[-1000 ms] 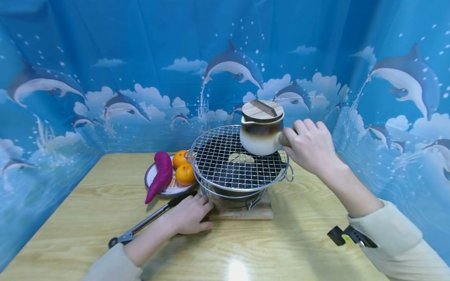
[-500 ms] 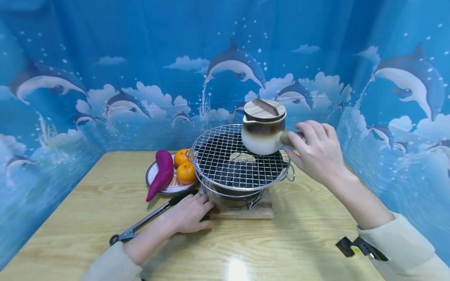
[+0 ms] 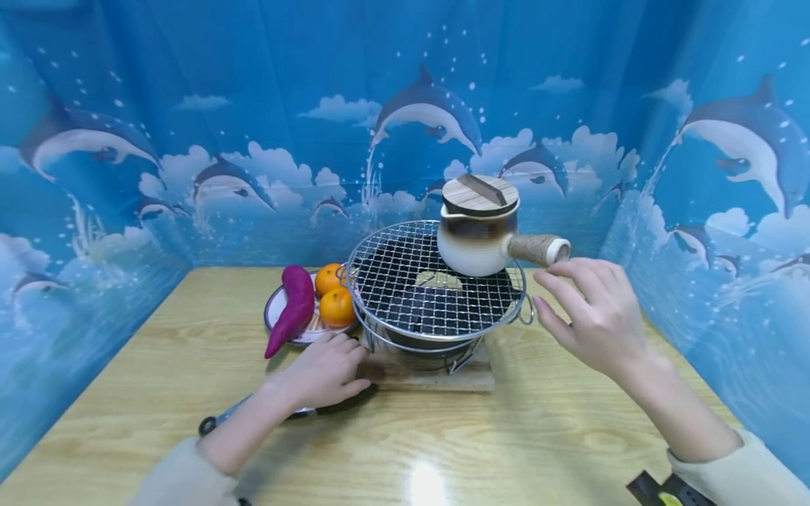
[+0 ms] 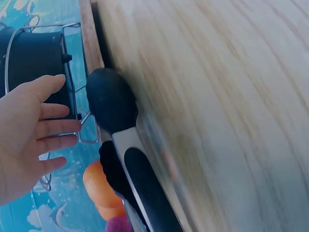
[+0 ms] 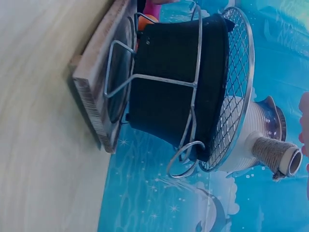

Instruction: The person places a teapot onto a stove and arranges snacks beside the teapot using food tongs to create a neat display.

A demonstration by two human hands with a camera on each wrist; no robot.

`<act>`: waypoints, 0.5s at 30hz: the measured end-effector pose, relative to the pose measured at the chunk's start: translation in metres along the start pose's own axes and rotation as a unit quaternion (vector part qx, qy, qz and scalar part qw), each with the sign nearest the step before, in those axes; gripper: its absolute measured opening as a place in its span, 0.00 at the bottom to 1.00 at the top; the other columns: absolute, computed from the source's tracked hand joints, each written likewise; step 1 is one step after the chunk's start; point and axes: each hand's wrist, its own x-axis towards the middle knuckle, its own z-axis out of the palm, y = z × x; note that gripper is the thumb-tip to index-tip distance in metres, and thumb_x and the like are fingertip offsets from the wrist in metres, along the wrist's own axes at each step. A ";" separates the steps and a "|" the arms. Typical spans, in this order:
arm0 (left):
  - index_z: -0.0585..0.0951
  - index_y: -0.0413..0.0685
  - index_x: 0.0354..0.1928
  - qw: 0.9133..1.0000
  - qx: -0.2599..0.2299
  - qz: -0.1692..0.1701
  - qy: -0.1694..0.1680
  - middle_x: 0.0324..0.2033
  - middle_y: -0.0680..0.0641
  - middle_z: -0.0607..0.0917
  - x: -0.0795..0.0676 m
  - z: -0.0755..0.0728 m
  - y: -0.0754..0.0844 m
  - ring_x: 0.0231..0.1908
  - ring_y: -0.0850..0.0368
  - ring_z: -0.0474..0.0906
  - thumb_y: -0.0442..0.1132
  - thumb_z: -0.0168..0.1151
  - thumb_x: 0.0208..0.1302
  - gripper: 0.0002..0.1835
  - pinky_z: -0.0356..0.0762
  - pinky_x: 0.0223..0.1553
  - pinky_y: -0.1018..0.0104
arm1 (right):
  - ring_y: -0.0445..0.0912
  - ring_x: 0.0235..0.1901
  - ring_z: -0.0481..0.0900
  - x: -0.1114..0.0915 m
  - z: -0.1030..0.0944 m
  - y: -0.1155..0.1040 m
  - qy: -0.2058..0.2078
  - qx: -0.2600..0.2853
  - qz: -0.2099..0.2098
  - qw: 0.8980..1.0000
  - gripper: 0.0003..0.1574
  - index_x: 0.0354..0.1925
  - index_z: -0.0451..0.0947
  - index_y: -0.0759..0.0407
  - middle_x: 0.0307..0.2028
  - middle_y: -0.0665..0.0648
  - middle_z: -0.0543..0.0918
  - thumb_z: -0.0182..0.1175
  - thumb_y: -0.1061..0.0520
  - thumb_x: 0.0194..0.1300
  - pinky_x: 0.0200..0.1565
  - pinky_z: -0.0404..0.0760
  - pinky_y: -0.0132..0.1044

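A lidded ceramic teapot (image 3: 471, 249), brown above and cream below, sits upright on the right back part of a round wire grill net (image 3: 405, 299). Its twine-wrapped handle (image 3: 531, 248) points right. My right hand (image 3: 598, 320) is just in front of the handle's end, fingers loosely bent and holding nothing. Only a sliver of it shows at the right wrist view's edge. My left hand (image 3: 325, 372) hovers with spread, relaxed fingers over black-headed tongs (image 4: 113, 104) on the table; in the left wrist view it is apart from them, beside the stove (image 4: 31, 58).
The black stove (image 5: 164, 82) stands in a wire frame on a wooden board (image 3: 468, 381). Left of it, a plate (image 3: 273, 309) carries a purple sweet potato (image 3: 292, 309) and two oranges (image 3: 337, 307). A blue dolphin curtain (image 3: 304, 84) encloses the table.
My right hand has let go of the teapot handle and drawn back toward me and right. The left hand has shifted slightly left, uncovering the near end of the tongs. The teapot stays put.
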 end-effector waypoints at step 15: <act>0.78 0.42 0.46 0.993 -0.049 -0.102 -0.045 0.42 0.45 0.79 -0.024 -0.011 -0.016 0.45 0.47 0.75 0.61 0.67 0.46 0.32 0.72 0.49 0.52 | 0.51 0.26 0.78 -0.052 -0.014 0.004 -0.168 -0.018 0.091 0.981 0.33 0.27 0.79 0.61 0.26 0.56 0.80 0.42 0.38 0.68 0.24 0.76 0.44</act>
